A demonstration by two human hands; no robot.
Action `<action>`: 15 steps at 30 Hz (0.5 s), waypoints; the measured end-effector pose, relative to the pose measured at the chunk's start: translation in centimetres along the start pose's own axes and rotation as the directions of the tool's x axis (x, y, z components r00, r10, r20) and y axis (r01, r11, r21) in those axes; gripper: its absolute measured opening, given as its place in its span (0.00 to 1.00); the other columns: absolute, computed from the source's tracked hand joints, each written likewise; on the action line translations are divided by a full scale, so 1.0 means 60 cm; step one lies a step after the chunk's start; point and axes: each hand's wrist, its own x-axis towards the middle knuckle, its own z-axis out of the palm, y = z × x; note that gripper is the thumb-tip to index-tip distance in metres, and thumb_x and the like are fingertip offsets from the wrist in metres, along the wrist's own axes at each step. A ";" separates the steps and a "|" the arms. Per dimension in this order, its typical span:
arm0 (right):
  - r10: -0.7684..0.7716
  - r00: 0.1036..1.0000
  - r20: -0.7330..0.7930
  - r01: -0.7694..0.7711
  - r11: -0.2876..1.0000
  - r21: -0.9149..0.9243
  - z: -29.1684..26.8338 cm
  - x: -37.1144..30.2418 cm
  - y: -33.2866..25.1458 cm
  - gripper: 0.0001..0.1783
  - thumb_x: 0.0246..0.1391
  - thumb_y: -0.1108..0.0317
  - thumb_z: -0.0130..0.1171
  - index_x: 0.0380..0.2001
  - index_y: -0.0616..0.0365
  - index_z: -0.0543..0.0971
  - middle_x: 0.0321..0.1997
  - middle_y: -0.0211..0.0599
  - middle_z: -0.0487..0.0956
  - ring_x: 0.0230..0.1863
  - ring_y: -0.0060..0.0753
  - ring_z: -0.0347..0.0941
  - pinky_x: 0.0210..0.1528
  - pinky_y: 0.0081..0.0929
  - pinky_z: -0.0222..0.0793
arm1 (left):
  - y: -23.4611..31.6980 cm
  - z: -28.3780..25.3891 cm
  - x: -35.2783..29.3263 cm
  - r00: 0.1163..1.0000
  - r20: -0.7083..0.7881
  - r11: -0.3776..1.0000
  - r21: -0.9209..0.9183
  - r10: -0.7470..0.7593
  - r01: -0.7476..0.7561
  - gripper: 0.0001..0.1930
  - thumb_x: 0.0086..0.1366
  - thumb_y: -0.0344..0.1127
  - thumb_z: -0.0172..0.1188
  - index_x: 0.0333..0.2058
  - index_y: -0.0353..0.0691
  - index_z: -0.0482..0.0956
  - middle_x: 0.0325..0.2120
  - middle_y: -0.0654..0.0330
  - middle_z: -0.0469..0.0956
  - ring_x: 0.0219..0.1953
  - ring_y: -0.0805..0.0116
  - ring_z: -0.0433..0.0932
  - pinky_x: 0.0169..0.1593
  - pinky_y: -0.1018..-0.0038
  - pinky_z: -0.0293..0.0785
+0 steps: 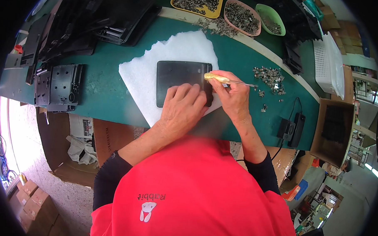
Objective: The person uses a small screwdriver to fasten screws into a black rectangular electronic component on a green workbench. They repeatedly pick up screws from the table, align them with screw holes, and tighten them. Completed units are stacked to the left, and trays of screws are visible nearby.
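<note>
At left I log black plastic parts (65, 85) on the green table (102, 96); next, a black panel (176, 76) flat on a white foam sheet (140, 69). Left hand (183, 103) rests on the panel, fingers bent, grip on it I cannot tell; right hand (234, 95) is closed round a yellow-handled tool (216, 77), shaft toward loose metal pieces (270, 78)

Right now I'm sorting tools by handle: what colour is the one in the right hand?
The handle is pale yellow; head view.
</note>
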 end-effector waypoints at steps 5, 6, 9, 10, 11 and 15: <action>0.316 0.940 0.126 -0.338 0.817 0.468 -0.023 0.018 0.020 0.13 0.58 0.68 0.61 0.41 0.67 0.80 0.38 0.40 0.83 0.36 0.28 0.81 0.35 0.25 0.80 | 0.002 0.010 -0.003 0.998 0.043 0.999 -0.004 -0.049 0.049 0.26 0.49 0.39 0.67 0.48 0.40 0.74 0.47 0.59 0.70 0.49 0.59 0.68 0.51 0.62 0.63; 0.335 0.928 0.164 -0.370 0.766 0.526 -0.027 0.020 0.029 0.14 0.59 0.67 0.61 0.43 0.67 0.79 0.38 0.42 0.82 0.36 0.30 0.81 0.35 0.26 0.81 | 0.004 0.007 0.001 0.997 0.062 0.999 0.023 -0.047 0.046 0.28 0.51 0.41 0.67 0.51 0.39 0.73 0.45 0.60 0.70 0.49 0.60 0.68 0.51 0.63 0.63; 0.357 0.913 0.198 -0.404 0.717 0.568 -0.038 0.029 0.033 0.16 0.59 0.66 0.61 0.44 0.69 0.77 0.39 0.44 0.81 0.36 0.31 0.81 0.35 0.27 0.81 | 0.011 -0.001 0.010 0.993 0.107 0.995 0.088 -0.048 0.039 0.33 0.54 0.46 0.65 0.56 0.37 0.71 0.43 0.60 0.70 0.48 0.64 0.66 0.49 0.64 0.62; 0.362 0.912 0.195 -0.406 0.720 0.562 -0.039 0.034 0.031 0.16 0.59 0.66 0.61 0.44 0.69 0.77 0.38 0.44 0.81 0.36 0.31 0.81 0.35 0.27 0.81 | 0.011 -0.001 0.012 0.992 0.115 0.994 0.099 -0.050 0.039 0.33 0.55 0.47 0.65 0.57 0.37 0.70 0.43 0.60 0.70 0.48 0.64 0.66 0.49 0.64 0.62; 0.326 0.927 0.185 -0.374 0.771 0.516 -0.040 0.046 0.024 0.16 0.60 0.66 0.60 0.44 0.69 0.77 0.38 0.44 0.81 0.35 0.31 0.81 0.35 0.27 0.81 | 0.011 0.000 0.013 0.991 0.122 0.993 0.109 -0.052 0.039 0.34 0.55 0.48 0.65 0.58 0.36 0.70 0.43 0.60 0.70 0.48 0.64 0.66 0.49 0.64 0.61; 0.211 0.959 0.189 -0.257 0.927 0.273 -0.035 0.105 0.002 0.16 0.59 0.64 0.60 0.39 0.69 0.78 0.34 0.42 0.81 0.32 0.26 0.80 0.34 0.22 0.78 | 0.011 0.008 0.011 0.994 0.090 0.993 0.112 -0.056 0.046 0.33 0.54 0.46 0.66 0.56 0.37 0.71 0.44 0.60 0.70 0.47 0.64 0.66 0.48 0.64 0.61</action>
